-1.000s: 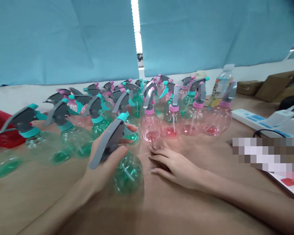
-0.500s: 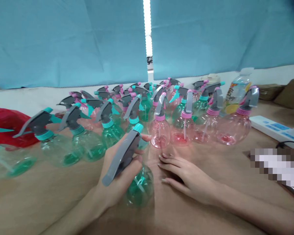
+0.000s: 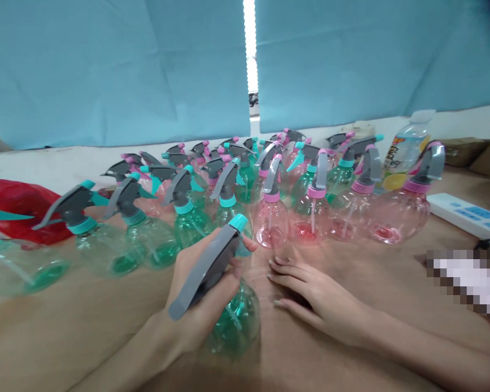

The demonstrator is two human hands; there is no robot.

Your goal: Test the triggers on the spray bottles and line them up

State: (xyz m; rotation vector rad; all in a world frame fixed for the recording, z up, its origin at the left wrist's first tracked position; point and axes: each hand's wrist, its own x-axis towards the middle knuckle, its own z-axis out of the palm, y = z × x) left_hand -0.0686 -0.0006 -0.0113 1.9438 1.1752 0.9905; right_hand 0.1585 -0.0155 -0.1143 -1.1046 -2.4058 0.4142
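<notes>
I see the left hand [image 3: 206,311] wrapped around the neck of a green spray bottle [image 3: 240,321], its body below the fingers, the neck hidden by my grip. The right hand [image 3: 316,294] rests, fingers loosely parted, on the table [image 3: 286,362]; pixelation masks something farther right.

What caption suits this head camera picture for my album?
A green spray bottle in the left hand, right hand beside it, green and pink bottles beyond.

There are perhaps two dozen spray bottles [image 3: 242,321]; two hands [image 3: 314,294]; one drink bottle [image 3: 406,146]; one power strip [image 3: 459,215].
</notes>
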